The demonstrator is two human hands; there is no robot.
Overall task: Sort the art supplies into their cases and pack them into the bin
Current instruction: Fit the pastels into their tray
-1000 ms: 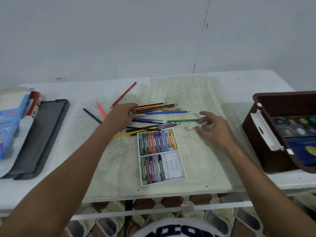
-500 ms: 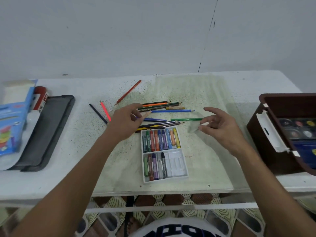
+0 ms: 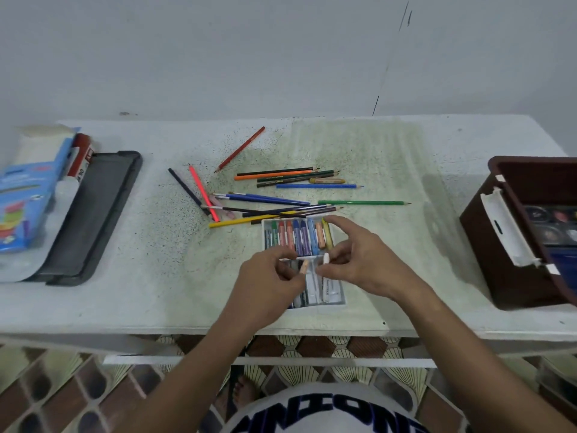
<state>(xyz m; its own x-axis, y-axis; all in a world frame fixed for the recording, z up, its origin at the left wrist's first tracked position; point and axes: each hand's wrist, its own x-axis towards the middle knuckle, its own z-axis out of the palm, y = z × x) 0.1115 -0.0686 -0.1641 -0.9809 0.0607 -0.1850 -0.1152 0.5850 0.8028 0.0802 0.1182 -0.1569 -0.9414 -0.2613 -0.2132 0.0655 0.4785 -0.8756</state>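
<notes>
A white crayon tray lies at the table's front middle, its far row full of coloured crayons. Both hands hover over its near row. My left hand pinches a peach crayon. My right hand pinches a white crayon, its lower end down in the tray. Several loose coloured pencils lie scattered just beyond the tray. The brown bin stands at the right edge with a paint palette inside.
A dark grey flat case lies at the left, with a blue box and a red tube beside it. A lone red pencil lies farther back. The table's front edge runs just below the tray.
Both hands have come back from the pencils to the tray's near row. The right hand carried the white crayon there; the left now holds a peach crayon.
</notes>
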